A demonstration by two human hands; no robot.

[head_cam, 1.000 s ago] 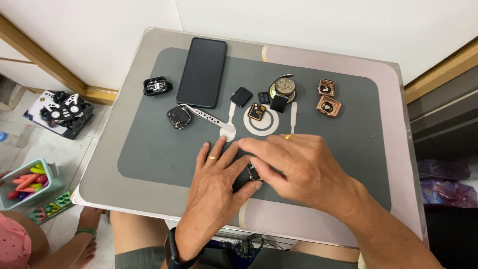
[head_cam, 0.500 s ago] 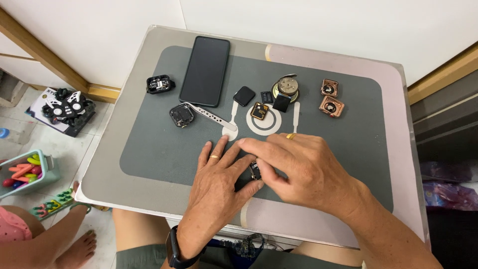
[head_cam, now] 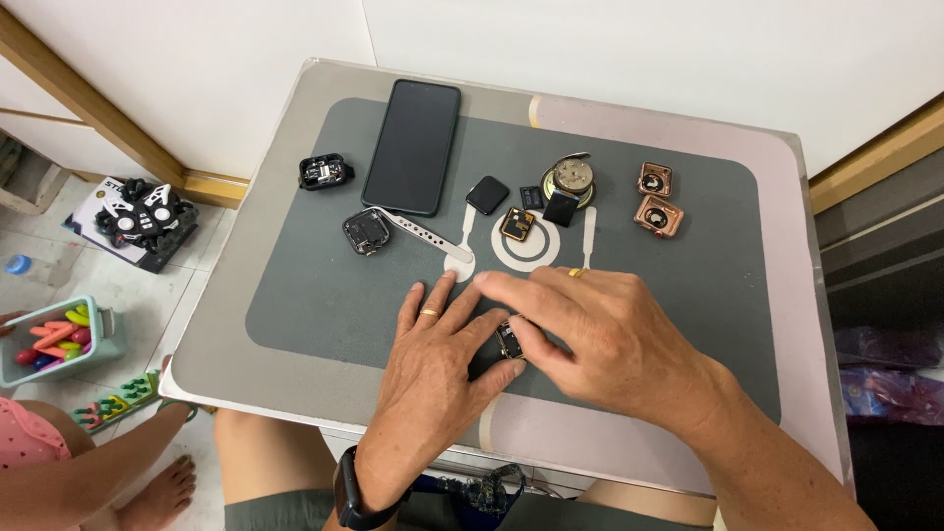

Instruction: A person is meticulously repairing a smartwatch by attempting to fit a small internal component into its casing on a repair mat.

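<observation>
Your left hand (head_cam: 433, 369) and right hand (head_cam: 600, 334) pinch the small watch part (head_cam: 509, 341) together, just below the white ring (head_cam: 526, 246).

A small grey table (head_cam: 295, 147) is carrying a dark grey mat (head_cam: 324, 295) that is covering most of its top. Lying on the mat are a black phone (head_cam: 413, 146), a white strap (head_cam: 425, 234), several small watch parts and two copper-coloured pieces (head_cam: 657, 201).
</observation>
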